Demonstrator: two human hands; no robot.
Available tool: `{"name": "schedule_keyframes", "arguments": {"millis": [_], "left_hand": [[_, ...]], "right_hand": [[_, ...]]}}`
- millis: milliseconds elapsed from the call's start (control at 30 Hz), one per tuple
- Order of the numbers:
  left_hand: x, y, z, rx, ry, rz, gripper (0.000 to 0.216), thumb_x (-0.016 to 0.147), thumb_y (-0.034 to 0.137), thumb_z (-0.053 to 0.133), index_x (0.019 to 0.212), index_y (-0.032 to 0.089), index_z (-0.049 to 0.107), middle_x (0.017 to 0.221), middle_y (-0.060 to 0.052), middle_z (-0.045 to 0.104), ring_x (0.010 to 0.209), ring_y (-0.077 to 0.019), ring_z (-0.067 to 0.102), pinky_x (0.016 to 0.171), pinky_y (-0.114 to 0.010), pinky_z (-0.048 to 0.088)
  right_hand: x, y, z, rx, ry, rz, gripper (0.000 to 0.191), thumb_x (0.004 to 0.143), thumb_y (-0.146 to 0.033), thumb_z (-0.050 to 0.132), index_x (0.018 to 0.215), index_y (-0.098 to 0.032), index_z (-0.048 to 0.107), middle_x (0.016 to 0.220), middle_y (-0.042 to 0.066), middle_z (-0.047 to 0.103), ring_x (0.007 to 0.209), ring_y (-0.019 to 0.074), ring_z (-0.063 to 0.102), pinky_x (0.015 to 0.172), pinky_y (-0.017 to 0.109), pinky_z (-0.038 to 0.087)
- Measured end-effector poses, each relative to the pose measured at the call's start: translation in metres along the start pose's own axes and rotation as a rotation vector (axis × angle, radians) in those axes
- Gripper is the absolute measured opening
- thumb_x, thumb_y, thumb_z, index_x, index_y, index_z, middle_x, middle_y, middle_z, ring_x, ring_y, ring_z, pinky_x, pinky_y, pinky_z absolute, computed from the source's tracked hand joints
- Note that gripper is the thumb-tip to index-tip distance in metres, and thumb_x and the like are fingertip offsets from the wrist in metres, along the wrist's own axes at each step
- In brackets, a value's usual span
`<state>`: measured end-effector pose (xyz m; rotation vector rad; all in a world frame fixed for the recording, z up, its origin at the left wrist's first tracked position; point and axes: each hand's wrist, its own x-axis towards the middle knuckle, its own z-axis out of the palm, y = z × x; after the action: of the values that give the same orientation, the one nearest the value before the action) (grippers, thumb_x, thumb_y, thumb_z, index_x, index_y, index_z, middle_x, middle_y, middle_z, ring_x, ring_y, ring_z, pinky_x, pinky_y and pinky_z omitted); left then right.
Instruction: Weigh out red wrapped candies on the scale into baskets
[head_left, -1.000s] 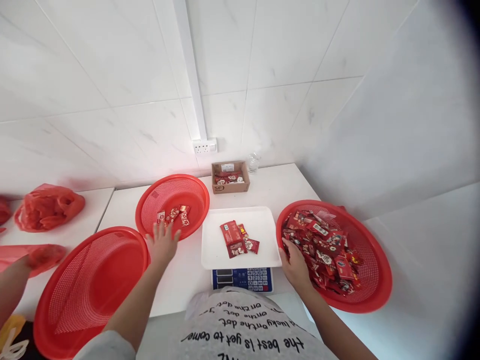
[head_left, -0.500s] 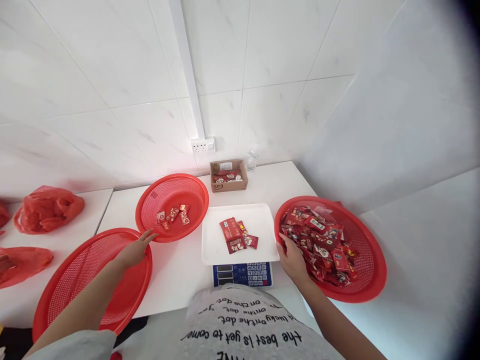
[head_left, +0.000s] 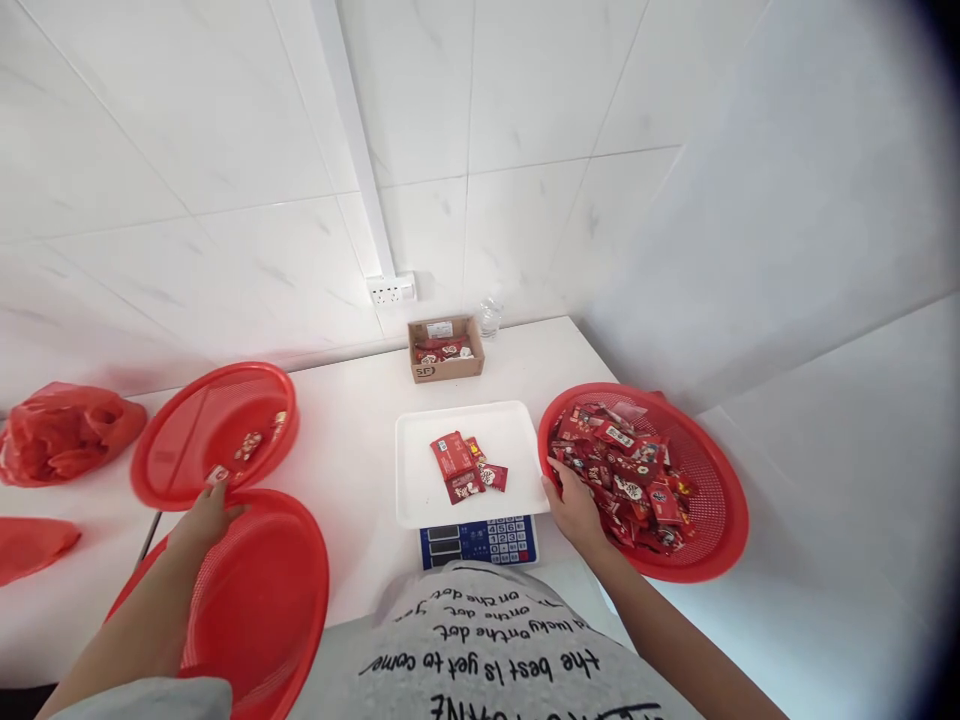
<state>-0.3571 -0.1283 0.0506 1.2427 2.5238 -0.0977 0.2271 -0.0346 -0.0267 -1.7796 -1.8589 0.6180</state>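
My left hand (head_left: 204, 522) is closed on the near rim of a red mesh basket (head_left: 176, 440) at the left, which leans up with a few small red packets (head_left: 251, 440) inside. In front of it, partly under my forearm, lies another red basket (head_left: 255, 610). My right hand (head_left: 576, 505) grips the left rim of a third red basket (head_left: 731, 480), which holds a heap of red packets (head_left: 630, 470). Between my hands, a digital scale (head_left: 480, 541) carries a white tray (head_left: 420, 440) with several red packets (head_left: 459, 458) on it.
A small cardboard box (head_left: 448, 369) with red packets and a clear plastic item (head_left: 490, 317) stand near the tiled wall. Red plastic bags (head_left: 71, 430) lie at the far left. A wall socket (head_left: 391, 289) is above the table (head_left: 352, 400).
My left hand has taken hold of the rear left basket, which has shifted left and tilted. The front left basket has slid right. My right hand stays on its rim.
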Motion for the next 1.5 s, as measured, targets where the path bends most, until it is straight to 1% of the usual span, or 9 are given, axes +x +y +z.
{"name": "schedule_keyframes", "arguments": {"millis": [233,333,467,667,867,1033,1200,1333,1500], "left_hand": [[-0.030,0.045,0.010,-0.366,0.307,-0.375,0.079,0.085,0.052,0.033,0.142,0.006,0.004,0.147,-0.030,0.004,0.129,-0.0484,0.023,0.089,-0.063,0.039],[-0.060,0.095,0.030,-0.414,0.277,-0.121,0.078,0.085,0.054,0.031,0.141,0.007,0.007,0.149,-0.023,0.007,0.136,-0.0390,0.003,0.100,-0.059,0.030],[-0.111,0.151,0.075,-0.422,0.024,0.243,0.078,0.083,0.051,0.041,0.143,0.017,0.006,0.150,-0.016,0.016,0.137,-0.0284,0.016,0.105,-0.046,0.031],[-0.147,0.164,0.108,-0.291,-0.095,0.360,0.082,0.077,0.018,0.041,0.144,0.020,-0.007,0.150,-0.017,0.017,0.130,-0.0279,0.034,0.080,-0.035,0.050],[-0.140,0.176,0.032,-0.184,0.046,0.311,0.077,0.076,0.009,0.028,0.144,0.014,-0.007,0.093,-0.010,0.064,0.065,-0.0195,0.060,0.057,-0.031,0.046],[-0.127,0.196,-0.014,-0.146,0.073,0.346,0.071,0.082,0.015,0.027,0.144,0.013,-0.008,0.058,0.002,0.052,0.048,-0.0154,0.051,0.046,-0.025,0.037],[-0.092,0.204,0.009,-0.039,0.011,0.448,0.070,0.078,0.011,0.027,0.145,0.015,0.006,0.093,-0.010,0.065,0.059,-0.0153,0.058,0.051,-0.024,0.040],[-0.062,0.202,0.032,-0.006,-0.005,0.503,0.069,0.079,0.010,0.026,0.145,0.024,0.013,0.133,-0.009,0.050,0.083,-0.0202,0.062,0.061,-0.028,0.045],[-0.031,0.196,0.049,0.113,0.007,0.535,0.071,0.078,0.003,0.028,0.144,0.027,0.015,0.135,-0.004,0.048,0.101,-0.0202,0.058,0.084,-0.034,0.044]], "right_hand": [[0.000,0.002,0.001,0.023,0.012,-0.009,0.045,0.086,-0.038,0.037,0.124,-0.016,0.048,0.122,0.013,0.056,0.114,0.0248,0.051,0.096,0.044,0.040],[0.000,0.000,0.000,0.007,-0.001,0.006,0.045,0.086,-0.038,0.037,0.124,-0.016,0.048,0.122,0.013,0.056,0.113,0.0249,0.051,0.096,0.044,0.040],[-0.001,-0.001,-0.001,-0.011,-0.015,0.020,0.047,0.087,-0.039,0.036,0.124,-0.014,0.048,0.123,0.015,0.055,0.114,0.0256,0.051,0.096,0.044,0.040],[0.000,0.003,0.001,0.015,-0.003,0.015,0.047,0.086,-0.041,0.036,0.124,-0.015,0.049,0.122,0.014,0.056,0.113,0.0251,0.051,0.096,0.044,0.040],[0.000,0.005,0.003,0.035,-0.015,0.008,0.047,0.086,-0.040,0.036,0.123,-0.014,0.049,0.122,0.015,0.056,0.113,0.0250,0.052,0.096,0.043,0.040],[0.001,0.007,0.004,0.031,-0.025,0.008,0.048,0.085,-0.040,0.036,0.123,-0.013,0.048,0.123,0.016,0.055,0.114,0.0254,0.051,0.097,0.044,0.040],[0.001,0.007,0.004,0.043,-0.023,0.006,0.048,0.085,-0.041,0.036,0.123,-0.014,0.049,0.124,0.015,0.055,0.114,0.0252,0.051,0.099,0.044,0.039],[0.001,0.007,0.004,0.044,-0.025,0.002,0.049,0.085,-0.041,0.035,0.123,-0.012,0.048,0.124,0.016,0.054,0.116,0.0253,0.050,0.099,0.043,0.039],[0.002,0.008,0.004,0.043,-0.037,0.003,0.049,0.085,-0.041,0.035,0.123,-0.012,0.048,0.125,0.016,0.054,0.116,0.0250,0.050,0.099,0.043,0.038]]}}
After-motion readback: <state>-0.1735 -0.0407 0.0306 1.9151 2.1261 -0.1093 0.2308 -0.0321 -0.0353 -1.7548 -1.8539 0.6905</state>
